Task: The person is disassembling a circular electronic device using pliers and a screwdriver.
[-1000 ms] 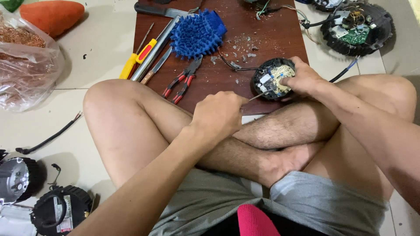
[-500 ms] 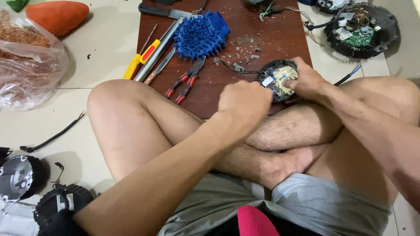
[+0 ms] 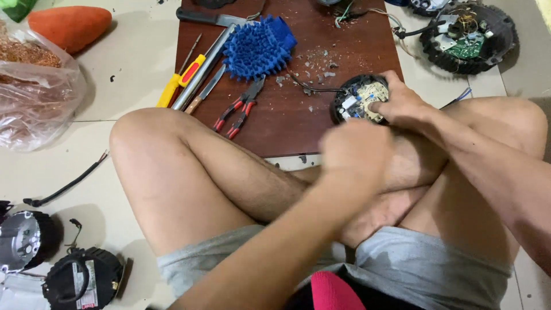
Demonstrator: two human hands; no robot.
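Note:
I sit cross-legged on the floor. My right hand [image 3: 404, 106] grips a round black device [image 3: 351, 102] with an exposed circuit board, resting it on the near right corner of a brown wooden board [image 3: 287, 129]. My left hand [image 3: 356, 155] is a closed fist, blurred by motion, just below and touching close to the device over my shins. Whatever the fist holds is hidden in the blur.
On the board lie red-handled pliers [image 3: 238, 109], a blue fuzzy mitt [image 3: 258, 46], a yellow-handled screwdriver [image 3: 181, 80], metal rods, a knife [image 3: 212, 18] and debris. An opened round black unit [image 3: 468, 37] sits far right. Copper-filled plastic bag [image 3: 34, 92], orange object [image 3: 69, 26], black housings [image 3: 80, 278] and cable [image 3: 69, 183] lie left.
My left fist has moved right and up from my left knee to just below the device. A thin rod stuck out of it toward the device a second ago. The right hand stayed.

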